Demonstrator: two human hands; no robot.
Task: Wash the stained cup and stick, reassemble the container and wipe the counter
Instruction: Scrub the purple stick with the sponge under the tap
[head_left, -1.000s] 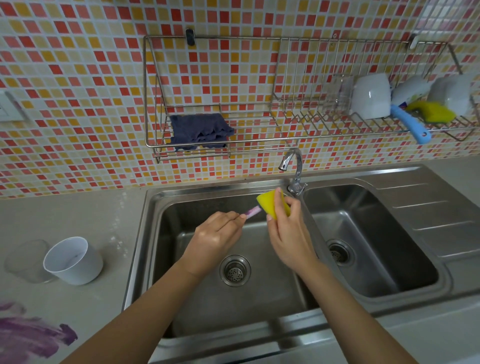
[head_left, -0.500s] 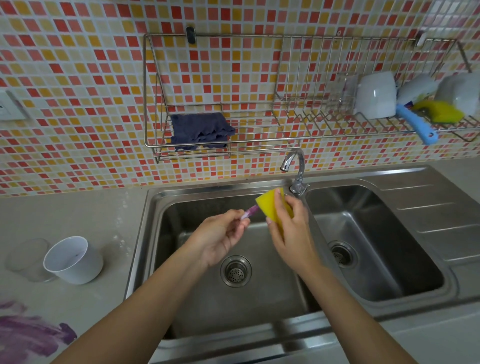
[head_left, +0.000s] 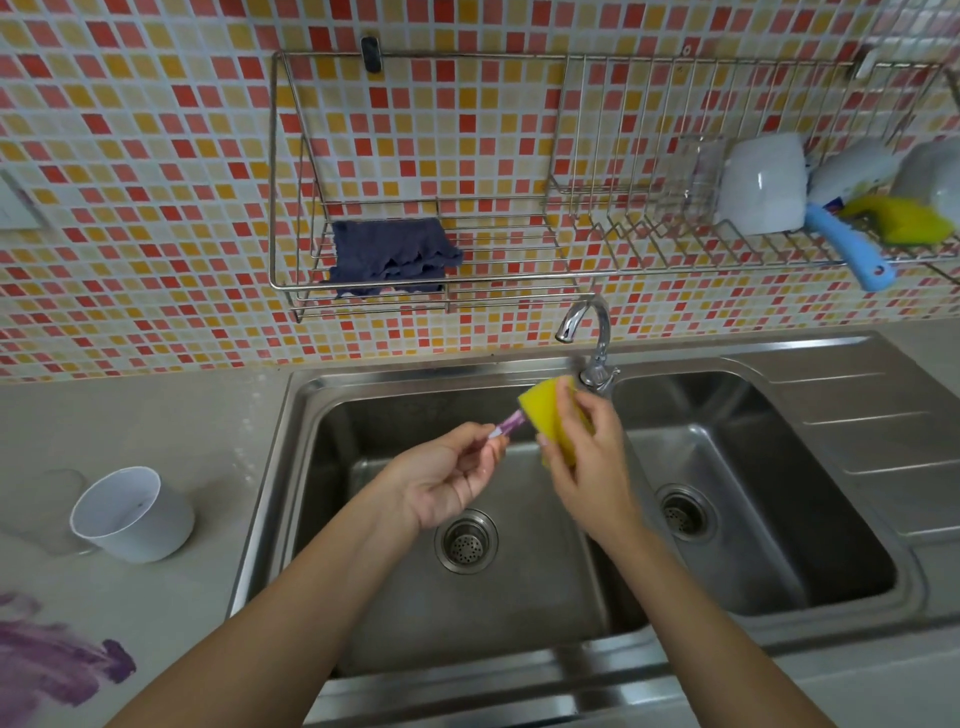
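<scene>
- Head view: left hand (head_left: 447, 480) over the left basin of the sink (head_left: 291, 467), fingertips pinched on one end of a purple-stained stick (head_left: 508, 422).
- Right hand (head_left: 587, 457) clamps a yellow sponge (head_left: 545, 415), folded around the stick's far end, just below the faucet (head_left: 589, 338).
- White cup (head_left: 136, 514) lies tilted on the counter (head_left: 171, 415) left of the sink, opening toward the camera; a clear container (head_left: 47, 506) is just beside it, blurred.
- Purple stain (head_left: 52, 660) on the counter's near left corner.
- Dark blue cloth (head_left: 389, 254) in the wall rack (head_left: 441, 291) above the sink.
</scene>
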